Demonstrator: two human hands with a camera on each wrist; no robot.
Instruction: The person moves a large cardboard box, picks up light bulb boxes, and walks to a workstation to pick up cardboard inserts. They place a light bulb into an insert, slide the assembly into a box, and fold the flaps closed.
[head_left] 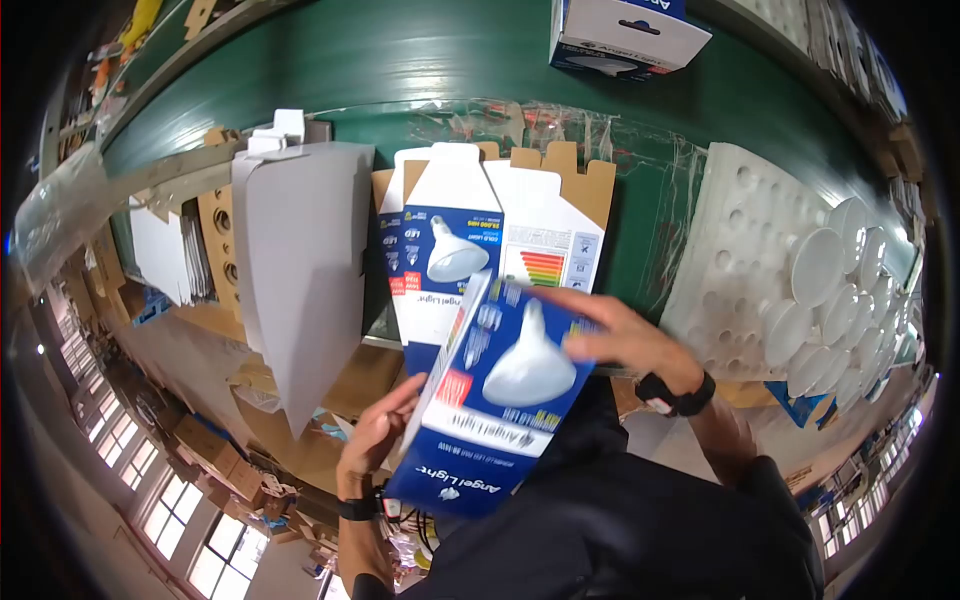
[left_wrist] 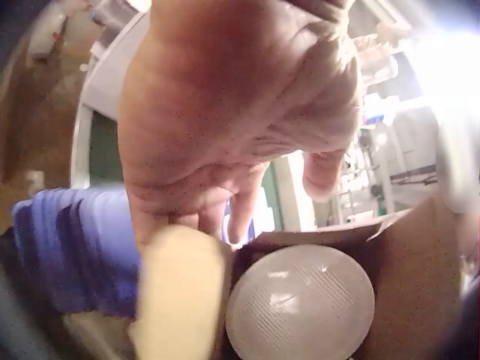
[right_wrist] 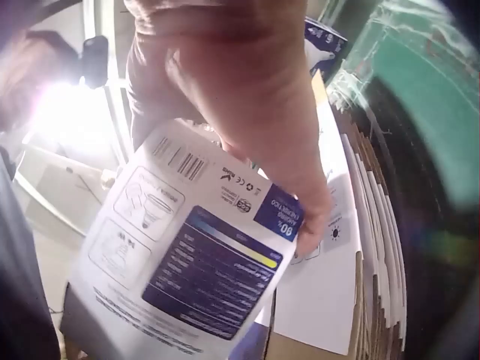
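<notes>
A blue and white light bulb box [head_left: 500, 390] is held tilted above the person's lap. My right hand [head_left: 628, 340] grips its upper right end, with the fingers over that edge; the box's white printed side [right_wrist: 180, 247] faces the right wrist camera. Beside the box's left side is my left hand [head_left: 375, 430], its fingers loosely extended. In the left wrist view this hand [left_wrist: 240, 112] hangs over the box's open end, where the round face of a bulb [left_wrist: 300, 307] shows inside. A blurred pale flap [left_wrist: 184, 292] stands up beside the bulb.
Flattened bulb cartons [head_left: 545, 215] lie stacked on the green bench [head_left: 420, 80]. Grey-white sheets [head_left: 305, 230] stand to their left. A boxed bulb [head_left: 630, 40] sits farther back. At right, several white bulbs [head_left: 820, 265] lie by a dimpled white tray [head_left: 710, 250].
</notes>
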